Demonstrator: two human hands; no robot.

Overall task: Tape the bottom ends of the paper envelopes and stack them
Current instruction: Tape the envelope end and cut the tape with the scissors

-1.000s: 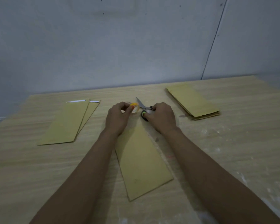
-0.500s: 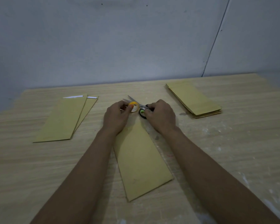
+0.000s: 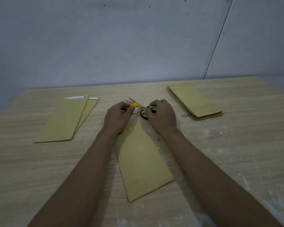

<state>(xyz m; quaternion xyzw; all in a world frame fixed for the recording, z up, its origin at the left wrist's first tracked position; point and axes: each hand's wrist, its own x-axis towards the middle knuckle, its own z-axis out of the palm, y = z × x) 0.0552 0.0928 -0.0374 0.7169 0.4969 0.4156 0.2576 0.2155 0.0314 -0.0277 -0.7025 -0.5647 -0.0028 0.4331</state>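
In the head view, a brown paper envelope [image 3: 141, 159] lay flat on the wooden worktop [image 3: 236, 153], its far end tucked under both hands. The left hand [image 3: 117, 117] gripped a roll of yellow tape [image 3: 136, 108], thumb and fingers curled round it just above the envelope's far end. The right hand [image 3: 161, 117] had its grip clenched on the black-and-green handles of the scissors [image 3: 144, 112], whose blades were parted and pointed away to the left, behind the tape roll. The two hands sat just beside each other, tape and scissors nearly touching. To the left, two envelopes [image 3: 64, 118] lay overlapped, each with a white strip at its far end. To the right, well apart from the hands, sat a neat pile of envelopes [image 3: 195, 99]. White dust marked the worktop on the right side.
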